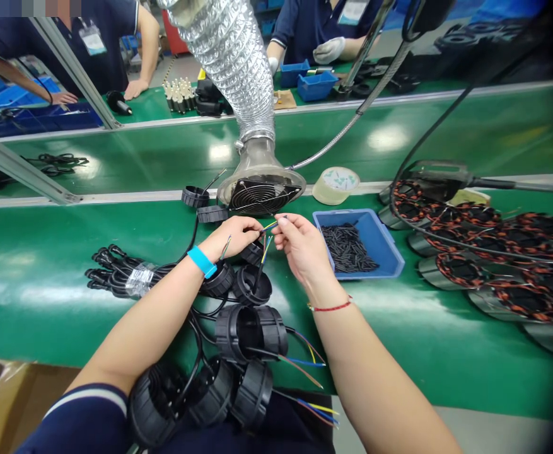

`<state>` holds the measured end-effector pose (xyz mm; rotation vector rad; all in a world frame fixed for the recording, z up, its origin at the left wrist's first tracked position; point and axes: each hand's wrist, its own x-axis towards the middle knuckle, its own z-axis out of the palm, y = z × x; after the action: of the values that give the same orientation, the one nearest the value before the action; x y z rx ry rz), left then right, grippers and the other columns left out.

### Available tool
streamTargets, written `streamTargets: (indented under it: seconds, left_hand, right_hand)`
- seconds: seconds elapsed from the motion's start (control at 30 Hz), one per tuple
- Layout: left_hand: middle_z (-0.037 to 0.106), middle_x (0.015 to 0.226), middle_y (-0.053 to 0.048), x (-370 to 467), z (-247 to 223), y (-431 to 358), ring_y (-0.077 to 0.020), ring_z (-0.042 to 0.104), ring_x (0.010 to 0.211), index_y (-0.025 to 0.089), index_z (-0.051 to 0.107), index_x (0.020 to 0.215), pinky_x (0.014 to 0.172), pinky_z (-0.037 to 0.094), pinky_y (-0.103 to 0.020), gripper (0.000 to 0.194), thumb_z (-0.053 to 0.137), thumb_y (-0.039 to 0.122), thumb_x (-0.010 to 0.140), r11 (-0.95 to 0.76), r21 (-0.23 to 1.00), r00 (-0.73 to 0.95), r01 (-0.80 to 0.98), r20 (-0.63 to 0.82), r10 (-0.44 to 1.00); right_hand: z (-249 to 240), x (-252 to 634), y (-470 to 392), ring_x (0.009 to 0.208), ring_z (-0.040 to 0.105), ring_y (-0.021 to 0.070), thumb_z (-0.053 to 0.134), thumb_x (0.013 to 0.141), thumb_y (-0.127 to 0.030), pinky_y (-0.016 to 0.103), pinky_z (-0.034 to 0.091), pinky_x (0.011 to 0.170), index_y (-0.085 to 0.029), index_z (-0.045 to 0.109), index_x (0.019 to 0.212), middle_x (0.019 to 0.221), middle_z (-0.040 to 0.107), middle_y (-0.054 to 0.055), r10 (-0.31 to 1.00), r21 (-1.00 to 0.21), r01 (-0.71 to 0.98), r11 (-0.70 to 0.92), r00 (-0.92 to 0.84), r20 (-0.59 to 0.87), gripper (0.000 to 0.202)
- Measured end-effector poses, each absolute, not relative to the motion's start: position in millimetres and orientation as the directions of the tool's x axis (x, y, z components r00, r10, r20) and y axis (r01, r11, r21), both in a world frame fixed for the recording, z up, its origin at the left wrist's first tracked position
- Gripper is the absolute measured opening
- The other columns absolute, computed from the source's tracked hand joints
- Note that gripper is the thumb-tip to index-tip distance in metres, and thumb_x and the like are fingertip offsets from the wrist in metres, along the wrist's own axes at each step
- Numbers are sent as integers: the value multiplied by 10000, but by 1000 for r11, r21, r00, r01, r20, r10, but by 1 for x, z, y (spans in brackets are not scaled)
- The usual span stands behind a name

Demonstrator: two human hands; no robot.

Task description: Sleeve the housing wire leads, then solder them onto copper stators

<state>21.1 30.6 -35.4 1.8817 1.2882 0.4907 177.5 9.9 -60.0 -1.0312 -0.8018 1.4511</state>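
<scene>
Just below the round fume hood, my left hand (239, 236) pinches thin coloured wires (269, 226) between thumb and fingers. My right hand (299, 243) is closed on the other end of these wires, a short way to the right. Black ribbed caps (252, 284) with cables lie under and in front of my hands, several with bare-ended coloured wires (304, 361) sticking out. Beside my right hand stands a blue bin (390, 255) holding many small black sleeves (347, 249). A tied bundle of black cables (139, 279) lies left of my left forearm.
A fume hood (261, 183) on a silver duct (243, 69) hangs above my hands. A roll of tape (335, 185) stands behind the bin. Wound metal rings (456, 271) crowd the right side. Across the bench, one person leans on the table; another wears white gloves (329, 50).
</scene>
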Motion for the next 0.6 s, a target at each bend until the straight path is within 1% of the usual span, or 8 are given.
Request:
streamTargets:
  seconds: [0.1, 0.23, 0.3, 0.37, 0.5, 0.53, 0.6]
  left_hand:
    - [705, 839, -27, 21, -37, 31, -149, 605, 792, 124, 693, 859, 780, 458, -258, 214, 502, 191, 788, -157, 793, 400, 589, -116, 909]
    - [670, 755, -4, 21, -37, 31, -128, 567, 711, 118, 680, 817, 693, 435, -238, 190, 516, 197, 764, -122, 810, 366, 573, -120, 923]
    - [652, 720, 4, 21, -37, 31, -124, 548, 681, 118, 676, 797, 665, 420, -240, 187, 524, 218, 757, -108, 809, 349, 578, -125, 929]
    - [654, 724, 3, 21, -37, 30, -129, 548, 684, 121, 680, 806, 673, 417, -250, 193, 532, 234, 753, -104, 806, 340, 583, -125, 932]
    - [684, 784, -14, 19, -39, 31, -146, 582, 750, 136, 684, 821, 756, 439, -272, 186, 544, 234, 748, -113, 817, 351, 565, -115, 929]
    - [688, 792, -17, 19, -39, 31, -149, 587, 763, 139, 684, 819, 771, 443, -275, 181, 548, 235, 747, -113, 819, 356, 562, -117, 927]
    - [692, 803, -22, 20, -40, 31, -153, 593, 776, 141, 685, 821, 783, 447, -278, 178, 555, 236, 744, -106, 817, 356, 566, -126, 926]
  right_hand:
    - [-65, 172, 11, 472, 470, 39, 780, 614, -425, 170, 370, 435, -175, 616, 768, 607, 588, -50, 989, -923, -366, -117, 40, -141, 336]
    - [-71, 163, 11, 464, 455, 44, 781, 599, -422, 179, 351, 433, -170, 593, 680, 573, 572, -44, 991, -937, -331, -114, 32, -132, 325]
    - [-72, 161, 10, 463, 445, 46, 778, 601, -417, 183, 345, 435, -169, 588, 665, 558, 558, -46, 992, -942, -318, -112, 25, -126, 318]
    - [-70, 162, 9, 470, 440, 50, 776, 606, -405, 188, 345, 441, -170, 605, 707, 564, 549, -50, 993, -944, -312, -107, 17, -118, 307]
    - [-65, 170, 8, 486, 431, 55, 743, 651, -415, 200, 348, 456, -196, 619, 901, 620, 536, -63, 995, -946, -318, -63, 57, -86, 355]
    - [-64, 171, 8, 484, 424, 54, 731, 664, -424, 203, 342, 454, -200, 613, 897, 626, 529, -64, 994, -947, -317, -50, 76, -78, 344]
    - [-63, 174, 9, 477, 409, 52, 718, 677, -432, 206, 329, 448, -201, 595, 825, 621, 513, -63, 992, -951, -309, -31, 109, -68, 301]
